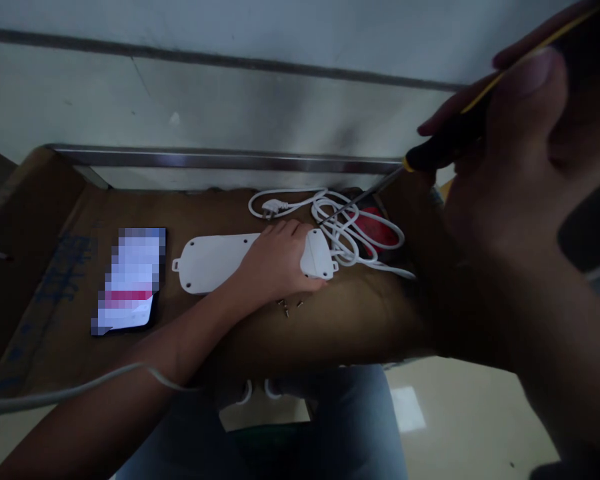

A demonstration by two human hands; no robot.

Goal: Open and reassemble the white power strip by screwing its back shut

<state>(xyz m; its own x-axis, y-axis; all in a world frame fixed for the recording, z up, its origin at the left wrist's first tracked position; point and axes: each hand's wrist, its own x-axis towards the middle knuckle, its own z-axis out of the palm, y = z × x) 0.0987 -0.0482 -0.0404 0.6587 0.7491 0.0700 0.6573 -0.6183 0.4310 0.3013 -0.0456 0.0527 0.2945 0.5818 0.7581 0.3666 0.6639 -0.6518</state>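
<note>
A white power strip (215, 263) lies on the cardboard, its flat side with several screw holes facing up. My left hand (279, 257) is wrapped over its right half and covers part of it. High on the right, my right hand (510, 140) is closed around the black and yellow handle of a screwdriver (443, 143). The screwdriver's long shaft slants down to the left, and its tip is close to the strip's upper right corner; I cannot tell whether it touches. Several small screws (287, 309) lie just below my left hand.
A coiled white cord with a plug (275, 207) lies behind and right of the strip, partly over a red object (377, 228). A phone (130, 280) with a lit screen rests at left. Cardboard walls (35, 193) rise at the sides. A pale cable (80, 393) crosses my left forearm.
</note>
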